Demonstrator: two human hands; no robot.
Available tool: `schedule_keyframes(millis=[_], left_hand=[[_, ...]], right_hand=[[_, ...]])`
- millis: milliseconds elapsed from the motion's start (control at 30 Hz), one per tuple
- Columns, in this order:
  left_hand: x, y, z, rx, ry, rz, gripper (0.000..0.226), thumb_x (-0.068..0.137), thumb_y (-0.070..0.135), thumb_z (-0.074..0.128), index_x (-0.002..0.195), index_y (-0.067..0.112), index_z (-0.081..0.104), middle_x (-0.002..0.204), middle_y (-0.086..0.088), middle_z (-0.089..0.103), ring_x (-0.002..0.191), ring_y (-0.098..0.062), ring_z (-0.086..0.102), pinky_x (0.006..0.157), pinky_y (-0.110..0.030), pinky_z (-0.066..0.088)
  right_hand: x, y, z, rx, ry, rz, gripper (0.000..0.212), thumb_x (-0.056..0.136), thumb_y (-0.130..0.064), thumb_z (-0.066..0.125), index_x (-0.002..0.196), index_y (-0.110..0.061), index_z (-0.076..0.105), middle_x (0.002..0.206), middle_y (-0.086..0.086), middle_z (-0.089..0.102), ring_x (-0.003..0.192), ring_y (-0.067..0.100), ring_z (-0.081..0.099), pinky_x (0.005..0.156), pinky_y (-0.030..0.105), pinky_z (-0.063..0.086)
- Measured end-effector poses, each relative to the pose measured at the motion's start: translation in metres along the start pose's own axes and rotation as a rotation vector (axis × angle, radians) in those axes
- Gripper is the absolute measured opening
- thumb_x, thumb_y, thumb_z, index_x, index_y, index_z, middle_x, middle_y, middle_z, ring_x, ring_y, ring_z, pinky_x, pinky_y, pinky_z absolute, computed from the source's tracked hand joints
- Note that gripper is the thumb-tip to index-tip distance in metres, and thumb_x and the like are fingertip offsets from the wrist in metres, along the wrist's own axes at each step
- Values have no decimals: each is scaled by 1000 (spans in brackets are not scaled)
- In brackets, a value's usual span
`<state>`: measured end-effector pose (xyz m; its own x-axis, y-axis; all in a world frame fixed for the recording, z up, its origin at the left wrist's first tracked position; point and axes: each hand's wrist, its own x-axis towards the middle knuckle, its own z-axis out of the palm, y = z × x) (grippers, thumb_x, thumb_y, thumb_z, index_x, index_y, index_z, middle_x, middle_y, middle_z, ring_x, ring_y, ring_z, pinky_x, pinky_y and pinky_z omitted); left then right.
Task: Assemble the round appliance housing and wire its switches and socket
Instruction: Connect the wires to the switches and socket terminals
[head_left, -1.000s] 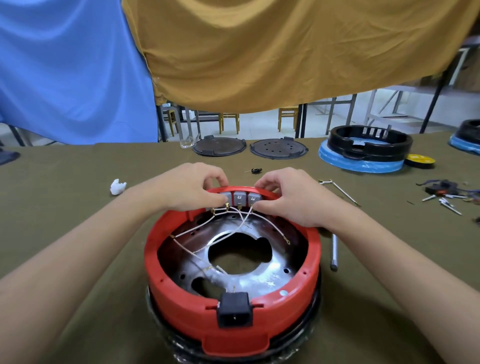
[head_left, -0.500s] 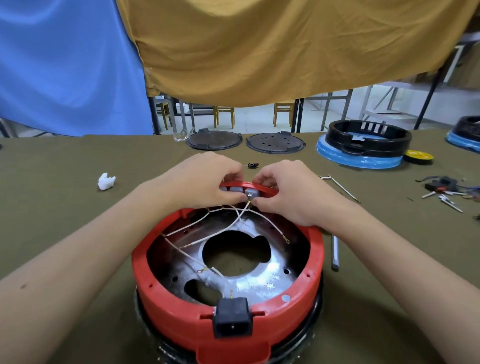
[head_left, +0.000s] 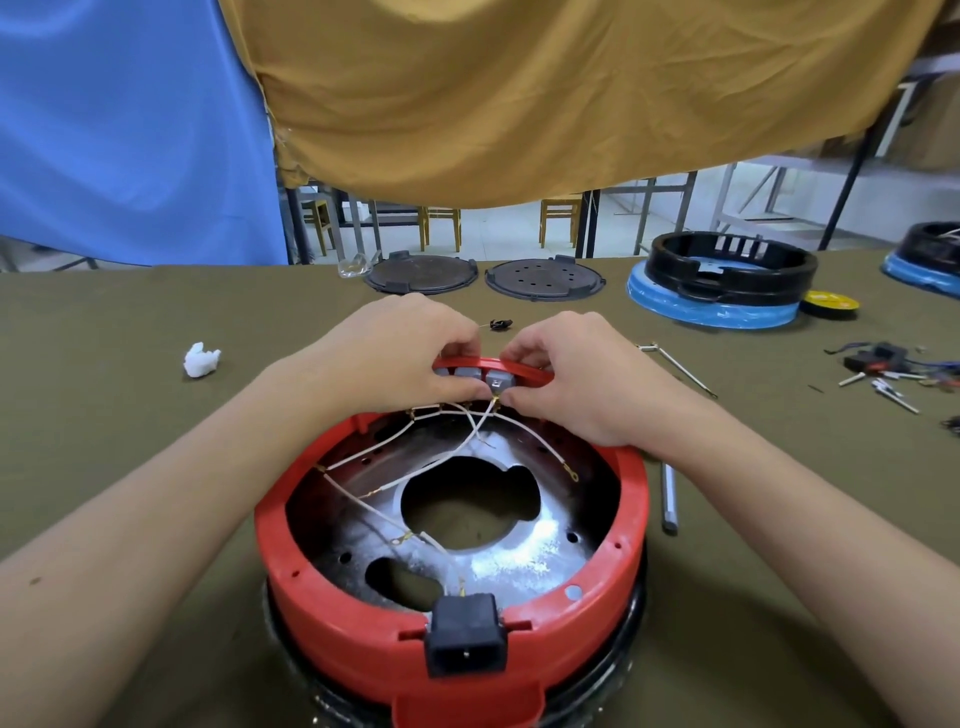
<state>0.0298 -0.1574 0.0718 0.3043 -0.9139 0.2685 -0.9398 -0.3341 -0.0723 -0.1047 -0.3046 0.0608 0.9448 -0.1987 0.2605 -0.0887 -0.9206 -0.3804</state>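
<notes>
Sitting on the green table (head_left: 104, 415), the red housing (head_left: 363, 639) holds white wires (head_left: 384, 447), its black socket (head_left: 466, 642) at the near rim. Both hands, left hand (head_left: 395, 358) and right hand (head_left: 576, 374), pinch the grey switches (head_left: 475, 375) at the housing's far rim.

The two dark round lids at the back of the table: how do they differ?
The left lid has a plain, unbroken top, while the right lid is dotted with small holes. A clear plastic scrap lies at the left lid's edge; nothing like it lies beside the right one. Both are dark, round and lie flat on the table.
</notes>
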Motion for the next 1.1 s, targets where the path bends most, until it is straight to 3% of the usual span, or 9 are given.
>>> schedule_keyframes(millis=[300,567,1100], left_hand=[[-2,2,3,-42,5,-44,32,83,60,61,93,30,64,83,12,65,76,-12,58,69,-35,52],[-4,1,6,-242,-16,-12,31,88,48,65,115,32,64,101,9,65,91,-11,59,83,-39,50],[0,1,4,-147,-22,-5,30,86,51,66,109,32,68,96,16,66,85,-8,59,76,-35,52]], right_hand=[[0,1,0,51,11,13,30,84,-34,72,112,-23,73,101,-5,74,96,14,66,87,36,55],[0,4,2,117,0,26,20,83,-32,73,102,-28,74,87,-9,73,81,8,67,78,35,57],[2,6,3,131,3,14,17,82,-29,73,99,-27,76,82,-9,74,75,8,68,74,34,58]])
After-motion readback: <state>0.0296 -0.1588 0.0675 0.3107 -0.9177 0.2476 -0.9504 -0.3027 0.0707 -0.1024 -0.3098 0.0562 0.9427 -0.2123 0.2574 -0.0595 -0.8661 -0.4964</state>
